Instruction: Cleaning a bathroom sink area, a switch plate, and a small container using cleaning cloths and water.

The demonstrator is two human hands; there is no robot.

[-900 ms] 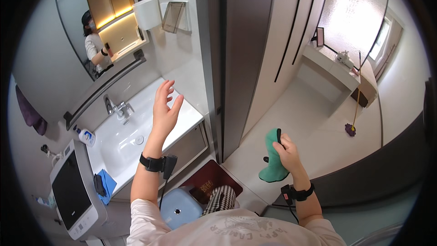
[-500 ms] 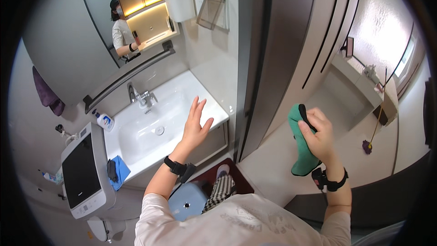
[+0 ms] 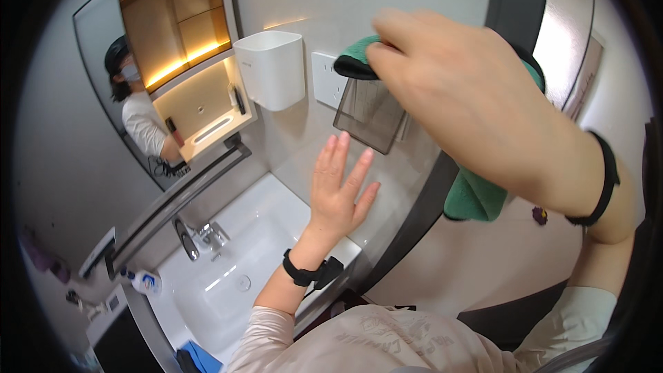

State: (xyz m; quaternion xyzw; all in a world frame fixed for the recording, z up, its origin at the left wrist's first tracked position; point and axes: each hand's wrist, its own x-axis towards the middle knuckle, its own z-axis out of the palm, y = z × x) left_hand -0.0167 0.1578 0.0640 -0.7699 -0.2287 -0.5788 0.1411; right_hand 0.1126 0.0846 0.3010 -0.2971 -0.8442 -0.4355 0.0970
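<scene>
My right hand (image 3: 469,100) is raised high at the wall, its fingers closed on a green cloth (image 3: 478,195) with black edging. One end of the cloth sticks out ahead of the fingers, and the rest hangs below the wrist. Just behind that front end is a tilted, smoky see-through socket cover (image 3: 369,121) over a white wall socket (image 3: 323,77). The hand hides part of the cover, and whether the cloth touches it I cannot tell. Below the cover, my left hand (image 3: 338,193) has its fingers spread, with nothing in it. Each wrist wears a black strap.
A white wall-mounted bin (image 3: 276,72) sits left of the socket. Lower left are a white washbasin (image 3: 286,200), its faucet (image 3: 200,238), a soap bottle (image 3: 146,282) and a blue cloth (image 3: 200,358). A dark rail (image 3: 183,200) runs below the mirror cabinet. A dark door frame stands at right.
My right hand has lifted the green cloth up and left to the socket cover. My left hand has shifted right, still spread. The view has moved closer to the wall.
</scene>
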